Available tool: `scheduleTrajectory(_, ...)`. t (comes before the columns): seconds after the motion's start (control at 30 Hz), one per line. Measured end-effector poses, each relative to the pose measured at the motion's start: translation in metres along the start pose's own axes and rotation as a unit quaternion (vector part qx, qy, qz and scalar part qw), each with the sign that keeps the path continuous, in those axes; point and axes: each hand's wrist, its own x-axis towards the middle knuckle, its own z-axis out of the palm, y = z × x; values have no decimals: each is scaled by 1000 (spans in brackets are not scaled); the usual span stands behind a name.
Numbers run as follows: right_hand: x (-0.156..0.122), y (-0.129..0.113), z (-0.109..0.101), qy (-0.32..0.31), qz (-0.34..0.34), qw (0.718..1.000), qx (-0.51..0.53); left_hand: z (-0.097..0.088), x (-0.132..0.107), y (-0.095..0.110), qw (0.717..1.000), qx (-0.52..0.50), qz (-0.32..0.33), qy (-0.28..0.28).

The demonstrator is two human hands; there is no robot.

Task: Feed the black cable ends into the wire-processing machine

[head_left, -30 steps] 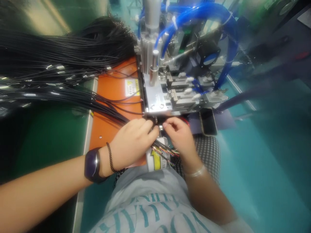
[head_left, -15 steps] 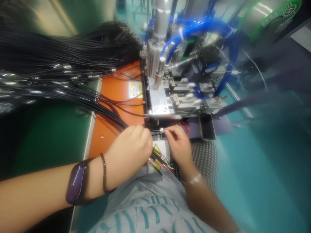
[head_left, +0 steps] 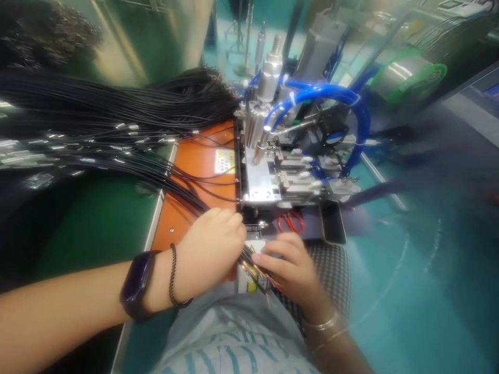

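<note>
Where the orange panel (head_left: 179, 240) reaches its near right corner, a bundle of black cables (head_left: 190, 196) slants across the surface, its coloured wire ends (head_left: 249, 268) splaying out past the right edge. The left hand (head_left: 218, 239) is closed around the bundle just behind these ends, knuckles up. The right hand (head_left: 290, 265) is at the other side of the ends, fingers loosely bent, the forefinger tip against the cables or just beside them; whether it grips any wire, I cannot tell. Under the wire ends is a white and yellow label (head_left: 242, 284), partly covered.

Further along the panel, a few single cables run over to its right edge, and a warning label (head_left: 224, 162) sits beside that edge. A metal fixture (head_left: 259, 183) stands along the same edge, with blue hoses (head_left: 333, 92) looping above it. Near the fixture's front right corner lie a coil of red cord (head_left: 290, 222) and a dark phone (head_left: 332, 223), well apart from the panel. At the panel's far end and beyond its left edge spreads a large heap of black cables (head_left: 156, 104). A green-rimmed spool (head_left: 405, 77), blurred, is in the background on the right. The left wrist bears a dark band (head_left: 137, 285), the right a pale bangle (head_left: 322, 323).
</note>
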Motion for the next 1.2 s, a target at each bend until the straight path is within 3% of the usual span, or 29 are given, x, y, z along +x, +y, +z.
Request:
scheduleTrajectory(0.2, 5, 5, 12, 65, 15, 998, 12, 4, 2, -9, 998, 12, -24, 49)
scheduleTrajectory(0.43, 16, 13, 14, 110, 111, 985, 71, 10, 2, -13, 983, 21, 52, 178)
scheduleTrajectory(0.53, 18, 14, 13, 111, 113, 982, 100, 13, -1, -12, 977, 24, 52, 206)
scheduleTrajectory(0.8, 18, 13, 14, 75, 81, 987, 117, 18, 4, -14, 984, 11, 34, 175)
scheduleTrajectory(0.97, 26, 13, 18, 94, 115, 984, 95, 21, 7, -16, 972, 9, 86, 221)
scheduleTrajectory(1.07, 34, 14, 17, 74, 129, 984, 93, 24, 7, -14, 965, -13, 93, 246)
scheduleTrajectory(1.2, 38, 12, 17, 72, 131, 983, 103, 27, 9, -10, 978, -55, 44, 197)
